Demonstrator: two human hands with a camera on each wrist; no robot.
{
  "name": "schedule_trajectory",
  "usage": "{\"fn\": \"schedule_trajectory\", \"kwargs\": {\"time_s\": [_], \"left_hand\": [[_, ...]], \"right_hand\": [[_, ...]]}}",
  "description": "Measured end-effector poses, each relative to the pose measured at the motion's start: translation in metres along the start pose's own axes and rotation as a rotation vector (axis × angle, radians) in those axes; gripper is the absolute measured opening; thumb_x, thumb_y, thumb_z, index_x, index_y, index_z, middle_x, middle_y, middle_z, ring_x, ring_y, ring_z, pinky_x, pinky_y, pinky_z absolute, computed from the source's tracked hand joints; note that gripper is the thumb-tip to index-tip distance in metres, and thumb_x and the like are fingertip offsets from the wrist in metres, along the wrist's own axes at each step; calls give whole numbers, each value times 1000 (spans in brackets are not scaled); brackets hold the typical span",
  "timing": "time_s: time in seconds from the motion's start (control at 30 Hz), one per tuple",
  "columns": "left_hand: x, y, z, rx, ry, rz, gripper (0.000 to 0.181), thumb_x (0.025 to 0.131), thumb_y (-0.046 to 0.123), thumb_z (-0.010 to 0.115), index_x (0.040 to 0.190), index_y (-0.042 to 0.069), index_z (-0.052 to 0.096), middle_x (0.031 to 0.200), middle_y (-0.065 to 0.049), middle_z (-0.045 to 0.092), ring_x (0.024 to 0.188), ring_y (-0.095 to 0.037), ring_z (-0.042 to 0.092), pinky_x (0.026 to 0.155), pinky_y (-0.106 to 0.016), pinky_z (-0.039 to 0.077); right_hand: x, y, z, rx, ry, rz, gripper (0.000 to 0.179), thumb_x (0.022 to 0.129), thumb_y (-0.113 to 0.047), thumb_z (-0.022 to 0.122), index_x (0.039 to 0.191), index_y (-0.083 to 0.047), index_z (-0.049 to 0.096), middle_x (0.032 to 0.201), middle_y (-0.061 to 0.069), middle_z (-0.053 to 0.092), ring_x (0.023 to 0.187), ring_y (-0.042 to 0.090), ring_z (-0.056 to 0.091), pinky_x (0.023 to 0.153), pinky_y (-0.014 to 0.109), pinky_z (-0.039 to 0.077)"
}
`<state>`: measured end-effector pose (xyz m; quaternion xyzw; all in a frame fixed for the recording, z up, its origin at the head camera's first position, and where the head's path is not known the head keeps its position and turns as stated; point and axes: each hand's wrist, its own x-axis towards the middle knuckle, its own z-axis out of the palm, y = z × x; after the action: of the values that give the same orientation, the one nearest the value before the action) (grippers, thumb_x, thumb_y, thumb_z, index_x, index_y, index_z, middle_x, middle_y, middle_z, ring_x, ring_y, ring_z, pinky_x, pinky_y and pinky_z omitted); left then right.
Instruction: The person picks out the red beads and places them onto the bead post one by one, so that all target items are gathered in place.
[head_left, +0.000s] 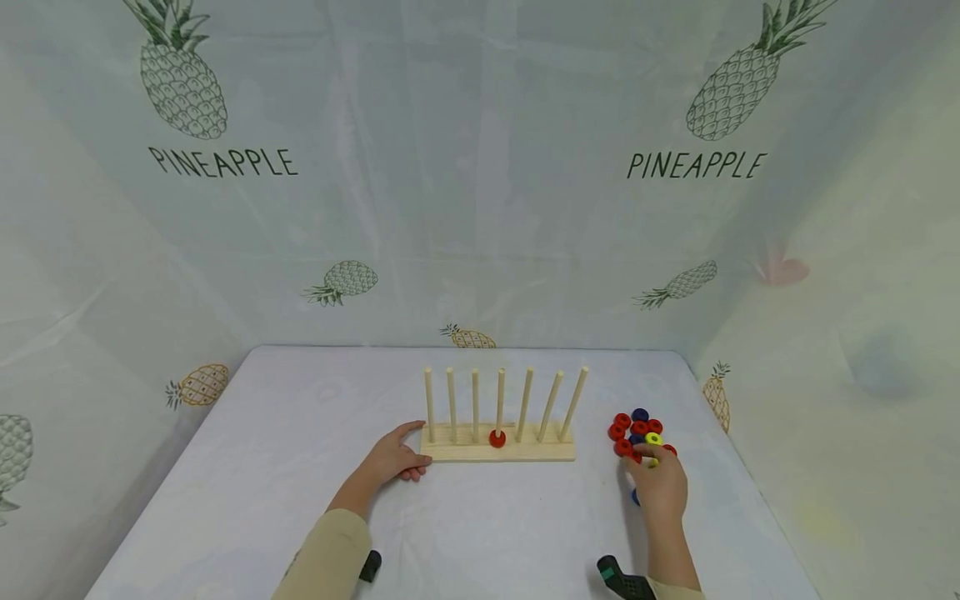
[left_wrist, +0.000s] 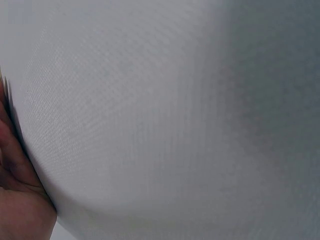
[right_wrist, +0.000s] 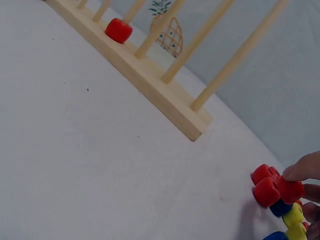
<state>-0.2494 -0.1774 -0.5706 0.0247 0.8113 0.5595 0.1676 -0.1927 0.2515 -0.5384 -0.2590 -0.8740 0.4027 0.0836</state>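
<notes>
A wooden peg stand [head_left: 495,452] with a row of upright pegs is on the white table. One red bead [head_left: 497,439] sits low on its middle peg. My left hand [head_left: 393,457] holds the stand's left end, index finger at the back corner and thumb at the front. The left wrist view catches only a bit of that hand [left_wrist: 20,185] at its edge. To the right, my right hand [head_left: 660,487] is over a cluster of beads. Between thumb and fingers it pinches a red bead [right_wrist: 291,191], beside another red bead [right_wrist: 266,192].
The cluster has more red beads [head_left: 622,420], a dark blue bead [head_left: 640,414] and a yellow bead [head_left: 654,438]. A blue bead [right_wrist: 276,236] lies nearer the front. Pineapple-printed cloth [head_left: 480,208] hangs behind the table [head_left: 315,408].
</notes>
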Motion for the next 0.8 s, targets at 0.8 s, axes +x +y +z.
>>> {"fn": "schedule_trajectory", "kwargs": {"time_s": [0.8], "left_hand": [[0, 1, 1, 0, 9, -11, 80, 84, 8, 77, 150, 5, 33, 67, -7, 68, 51, -13, 62, 49, -23, 49]], "right_hand": [[-26, -50, -22, 14, -112, -148, 40, 87, -27, 74, 120, -7, 66, 114, 18, 59, 100, 32, 53, 72, 38, 53]]}}
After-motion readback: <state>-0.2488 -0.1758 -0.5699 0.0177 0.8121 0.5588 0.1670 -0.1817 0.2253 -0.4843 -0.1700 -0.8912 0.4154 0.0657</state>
